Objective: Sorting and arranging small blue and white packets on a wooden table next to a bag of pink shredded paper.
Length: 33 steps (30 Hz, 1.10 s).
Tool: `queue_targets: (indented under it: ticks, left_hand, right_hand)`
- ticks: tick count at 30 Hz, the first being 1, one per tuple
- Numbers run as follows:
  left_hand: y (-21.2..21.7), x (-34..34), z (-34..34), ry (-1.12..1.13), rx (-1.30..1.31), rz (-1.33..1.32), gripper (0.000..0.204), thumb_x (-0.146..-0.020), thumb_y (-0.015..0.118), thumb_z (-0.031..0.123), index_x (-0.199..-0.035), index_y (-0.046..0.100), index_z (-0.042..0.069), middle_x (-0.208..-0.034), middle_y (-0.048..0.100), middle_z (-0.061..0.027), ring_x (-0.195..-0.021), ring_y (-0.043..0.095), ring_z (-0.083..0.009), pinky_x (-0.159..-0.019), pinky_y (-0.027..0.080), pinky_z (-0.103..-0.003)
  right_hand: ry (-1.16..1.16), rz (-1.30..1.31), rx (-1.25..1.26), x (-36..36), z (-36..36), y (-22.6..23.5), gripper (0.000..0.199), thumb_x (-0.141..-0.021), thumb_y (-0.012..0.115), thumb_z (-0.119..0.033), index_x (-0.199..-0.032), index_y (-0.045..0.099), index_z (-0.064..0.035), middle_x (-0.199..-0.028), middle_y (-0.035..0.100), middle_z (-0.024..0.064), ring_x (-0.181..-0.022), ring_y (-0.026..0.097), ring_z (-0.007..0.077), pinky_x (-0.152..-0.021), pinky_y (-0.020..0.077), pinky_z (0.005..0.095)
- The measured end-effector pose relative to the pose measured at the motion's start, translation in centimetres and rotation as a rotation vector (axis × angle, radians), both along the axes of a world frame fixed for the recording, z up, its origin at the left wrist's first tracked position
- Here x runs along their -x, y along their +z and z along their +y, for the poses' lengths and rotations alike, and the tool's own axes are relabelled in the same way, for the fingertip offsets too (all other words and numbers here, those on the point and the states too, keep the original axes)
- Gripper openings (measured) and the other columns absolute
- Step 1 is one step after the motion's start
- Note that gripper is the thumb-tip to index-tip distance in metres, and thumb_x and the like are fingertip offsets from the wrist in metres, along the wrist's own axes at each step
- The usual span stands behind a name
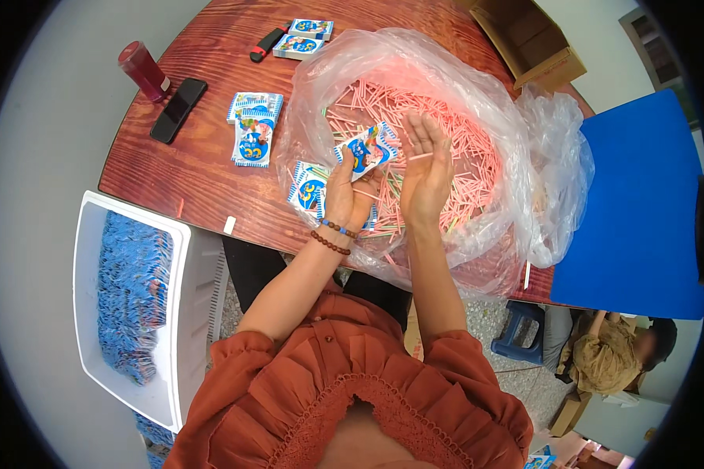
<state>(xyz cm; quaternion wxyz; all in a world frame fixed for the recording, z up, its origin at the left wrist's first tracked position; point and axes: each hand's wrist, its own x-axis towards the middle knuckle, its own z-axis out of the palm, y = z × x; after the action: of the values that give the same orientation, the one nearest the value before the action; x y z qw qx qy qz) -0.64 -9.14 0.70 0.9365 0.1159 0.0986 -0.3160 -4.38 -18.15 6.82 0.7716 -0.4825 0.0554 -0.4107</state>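
Observation:
My left hand [350, 195] is closed on a small blue-and-white printed packet [368, 150], with the thumb along its near edge. Beside it, my right hand [426, 173] is turned palm up, fingers stretched out, and a short pink stick [421, 156] lies across it. Both hands are over a large clear plastic bag [309, 86], spread wide and filled with loose thin pink sticks [473, 148], a few of them green. More packets [308, 187] rest inside the bag by my left hand, partly covered by it.
Left of the bag are stacked packets [252, 141], a phone [178, 109] and a red-filled container [142, 70]. Behind are a red-and-black cutter [269, 44] and small boxes [299, 47]. A white bin [181, 313] holds blue packets. Rightward: cardboard box [551, 66], blue panel [633, 203], stool [518, 334], another person [610, 359].

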Motion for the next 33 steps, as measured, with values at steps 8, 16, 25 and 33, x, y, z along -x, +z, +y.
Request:
queue_targets:
  ticks: [8, 16, 25, 33]
  left_hand:
    - [0.8, -1.0, 0.0, 0.061, 0.005, -0.004, 0.032, -0.097, 0.054, 0.031, -0.108, 0.058, 0.002, -0.1, 0.064, -0.0085, -0.087, 0.06, -0.0184, -0.077, 0.051, -0.033]
    - [1.8, -0.6, 1.8, 0.095, -0.11, -0.086, 0.031, -0.096, 0.055, 0.031, -0.104, 0.059, 0.001, -0.098, 0.065, -0.0088, -0.085, 0.061, -0.0184, -0.075, 0.052, -0.032]
    - [1.7, -0.3, 2.9, 0.098, -0.093, -0.136, 0.022, -0.097, 0.055, 0.023, -0.102, 0.061, 0.003, -0.1, 0.067, -0.0072, -0.091, 0.064, -0.0186, -0.081, 0.052, -0.036]
    - [-0.1, -0.7, 4.0, 0.049, -0.016, -0.058, 0.021, -0.096, 0.057, 0.023, -0.104, 0.061, 0.005, -0.101, 0.067, -0.0069, -0.095, 0.063, -0.0192, -0.084, 0.051, -0.036]
  right_hand:
    - [0.006, 0.803, 0.652, 5.1, 2.1, -1.8, 0.031, -0.099, 0.044, -0.023, -0.109, 0.064, -0.0004, -0.081, 0.063, 0.0057, -0.071, 0.057, 0.0135, -0.066, 0.046, 0.03]
    - [0.128, 0.595, 0.554, 5.7, 2.1, -1.1, 0.015, -0.093, 0.056, -0.01, -0.1, 0.065, 0.0003, -0.07, 0.058, 0.001, -0.061, 0.051, 0.0045, -0.052, 0.0397, 0.0207]
    - [-0.151, 0.515, 1.406, 2.9, -3.1, 6.6, 0.014, -0.089, 0.06, -0.012, -0.097, 0.064, -0.0009, -0.081, 0.063, 0.0118, -0.069, 0.062, 0.0232, -0.062, 0.0478, 0.0311]
    - [0.121, 0.71, 1.345, 1.2, -2.4, 7.1, 0.033, -0.087, 0.064, -0.022, -0.115, 0.062, -0.004, -0.104, 0.066, 0.0167, -0.091, 0.065, 0.0293, -0.078, 0.0508, 0.0377]
